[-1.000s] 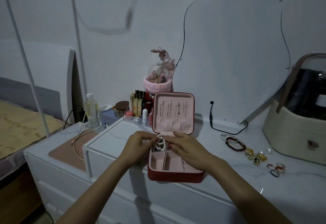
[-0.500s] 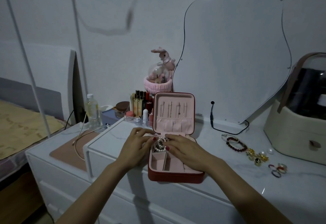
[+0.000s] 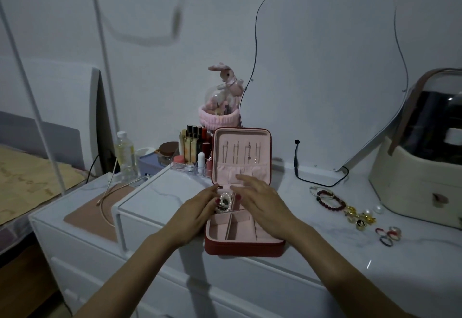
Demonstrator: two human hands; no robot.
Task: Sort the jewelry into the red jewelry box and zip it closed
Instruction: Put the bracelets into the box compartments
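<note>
The red jewelry box [image 3: 243, 246] lies open on the white dresser, its pink lid [image 3: 241, 155] upright with several necklaces hanging inside. A pearl bracelet bundle [image 3: 225, 201] sits in the box's back left compartment. My left hand [image 3: 197, 211] rests at the box's left edge, fingertips touching the bracelets. My right hand [image 3: 262, 204] hovers over the box's right half with straight fingers, holding nothing. On the dresser to the right lie a dark red bead bracelet [image 3: 330, 200], gold earrings with pearls [image 3: 360, 219] and several rings [image 3: 388, 235].
A clear cosmetics organizer [image 3: 193, 152] with bottles stands behind the box on the left. A bottle [image 3: 125, 155] and a thin hoop [image 3: 107, 205] lie further left. A cream case [image 3: 420, 175] stands at the right. A wavy mirror [image 3: 325, 67] leans on the wall, its cable [image 3: 315, 180] trailing below.
Both hands lowered the pearl bracelets into the back left compartment. My right hand has let go and its fingers have straightened; my left hand stays against the bracelets.
</note>
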